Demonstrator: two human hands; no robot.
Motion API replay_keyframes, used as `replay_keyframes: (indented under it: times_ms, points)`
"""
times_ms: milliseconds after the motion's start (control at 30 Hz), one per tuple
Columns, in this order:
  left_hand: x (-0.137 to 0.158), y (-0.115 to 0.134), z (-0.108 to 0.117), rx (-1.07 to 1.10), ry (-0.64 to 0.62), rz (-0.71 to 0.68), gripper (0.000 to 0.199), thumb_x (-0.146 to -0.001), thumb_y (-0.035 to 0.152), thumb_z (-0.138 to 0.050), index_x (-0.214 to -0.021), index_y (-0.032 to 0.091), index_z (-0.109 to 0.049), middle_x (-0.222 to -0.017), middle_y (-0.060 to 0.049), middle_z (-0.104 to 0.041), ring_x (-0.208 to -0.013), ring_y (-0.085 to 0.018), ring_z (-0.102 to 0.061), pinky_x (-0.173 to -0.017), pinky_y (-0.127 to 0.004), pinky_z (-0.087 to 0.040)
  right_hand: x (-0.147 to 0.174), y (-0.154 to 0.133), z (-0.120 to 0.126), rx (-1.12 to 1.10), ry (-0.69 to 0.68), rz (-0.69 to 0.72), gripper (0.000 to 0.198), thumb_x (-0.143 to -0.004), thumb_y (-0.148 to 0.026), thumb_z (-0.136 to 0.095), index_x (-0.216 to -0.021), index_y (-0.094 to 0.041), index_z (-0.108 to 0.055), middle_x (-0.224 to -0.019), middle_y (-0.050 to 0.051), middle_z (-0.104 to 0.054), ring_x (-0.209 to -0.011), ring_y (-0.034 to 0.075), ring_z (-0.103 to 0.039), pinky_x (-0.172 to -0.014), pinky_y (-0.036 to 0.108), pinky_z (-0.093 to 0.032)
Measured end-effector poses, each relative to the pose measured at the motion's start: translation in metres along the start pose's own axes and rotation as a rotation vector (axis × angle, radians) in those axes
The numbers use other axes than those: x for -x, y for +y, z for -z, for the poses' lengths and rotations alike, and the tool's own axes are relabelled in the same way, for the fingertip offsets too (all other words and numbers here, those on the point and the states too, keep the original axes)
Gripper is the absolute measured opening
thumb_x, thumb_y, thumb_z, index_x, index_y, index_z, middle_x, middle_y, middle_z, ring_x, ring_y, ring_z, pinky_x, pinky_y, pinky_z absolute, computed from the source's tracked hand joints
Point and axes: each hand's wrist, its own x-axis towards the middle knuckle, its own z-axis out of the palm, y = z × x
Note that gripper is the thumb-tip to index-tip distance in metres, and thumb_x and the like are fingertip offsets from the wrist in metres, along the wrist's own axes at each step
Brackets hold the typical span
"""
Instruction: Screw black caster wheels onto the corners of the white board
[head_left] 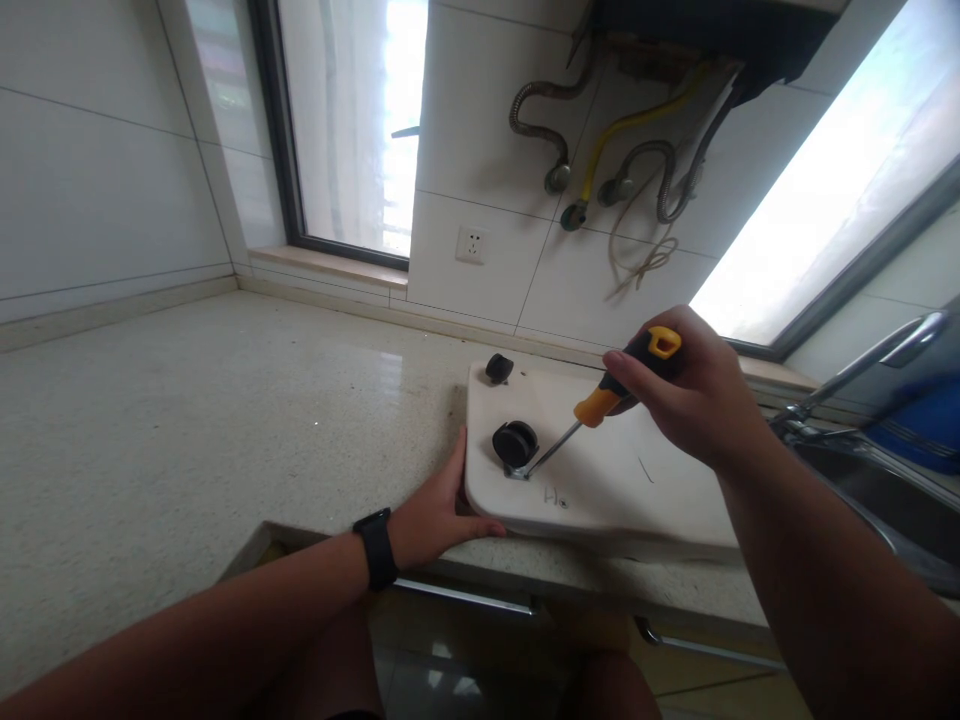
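Note:
A white slab-like panel (615,500) with rounded corners lies on the counter, two black casters on its upper face. My left hand (431,520) is wrapped around its near left corner, thumb along the front edge and fingers at the left side. In my right hand (701,405) is a screwdriver (598,402) with a yellow and black handle, held at a slant. Its tip touches the metal mounting plate of the nearer caster (515,443); whether it sits in a screw is too small to tell. The other caster (499,368) stands farther back.
The panel rests on a speckled stone counter (300,400). To the right are a metal sink (885,490) and a faucet (877,365). Hoses (615,130) hang on the tiled wall near a socket (472,245). Drawer handles (465,596) stick out below the counter's front edge.

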Motion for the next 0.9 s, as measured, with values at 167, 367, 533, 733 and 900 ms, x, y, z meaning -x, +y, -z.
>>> replay_keyframes:
  times_ms: [167,367,533,733,900]
  points:
    - [-0.001,0.001,-0.001,0.023,0.005,0.0,0.14,-0.077,0.039,-0.095,-0.173,0.027,0.006,-0.177,-0.019,-0.028,-0.164,-0.045,-0.022,-0.135,-0.064,-0.013,0.001,0.001,0.0,-0.012,0.009,-0.009,0.043,-0.084,-0.055,-0.082,-0.092,-0.03,-0.049,-0.085,0.001,-0.065,-0.079,0.03,-0.077,-0.06,0.05,-0.069]
    - [0.0,-0.001,-0.001,0.045,-0.005,-0.003,0.14,-0.078,0.037,-0.095,-0.173,0.029,0.008,-0.178,-0.017,-0.026,-0.165,-0.044,-0.019,-0.136,-0.064,-0.011,0.003,0.003,0.003,0.008,-0.029,0.063,0.039,-0.084,-0.05,-0.084,-0.094,-0.032,-0.051,-0.086,0.001,-0.068,-0.081,0.031,-0.076,-0.065,0.052,-0.066]
    - [0.001,-0.006,0.0,0.01,0.014,-0.02,0.139,-0.078,0.038,-0.095,-0.173,0.03,0.007,-0.18,-0.016,-0.02,-0.166,-0.043,-0.016,-0.136,-0.064,-0.01,0.002,0.006,0.007,-0.041,-0.177,0.122,0.051,-0.09,-0.042,-0.08,-0.131,-0.036,-0.051,-0.103,0.002,-0.072,-0.091,0.029,-0.077,-0.077,0.049,-0.068]
    - [0.0,-0.002,-0.001,-0.01,0.025,-0.042,0.138,-0.077,0.041,-0.094,-0.174,0.028,0.003,-0.179,-0.017,-0.023,-0.165,-0.045,-0.019,-0.135,-0.065,-0.008,-0.01,-0.002,0.01,-0.302,-0.503,0.125,0.038,-0.099,-0.037,-0.069,-0.133,-0.04,-0.053,-0.139,0.004,-0.069,-0.118,0.03,-0.075,-0.098,0.053,-0.064]
    - [0.001,0.003,-0.003,-0.068,0.049,-0.042,0.134,-0.077,0.044,-0.094,-0.174,0.028,-0.003,-0.177,-0.018,-0.028,-0.163,-0.047,-0.022,-0.134,-0.067,-0.01,-0.017,-0.015,-0.001,-0.151,-0.479,0.185,0.031,-0.097,-0.038,-0.07,-0.121,-0.034,-0.051,-0.116,0.004,-0.075,-0.102,0.029,-0.079,-0.079,0.045,-0.068]
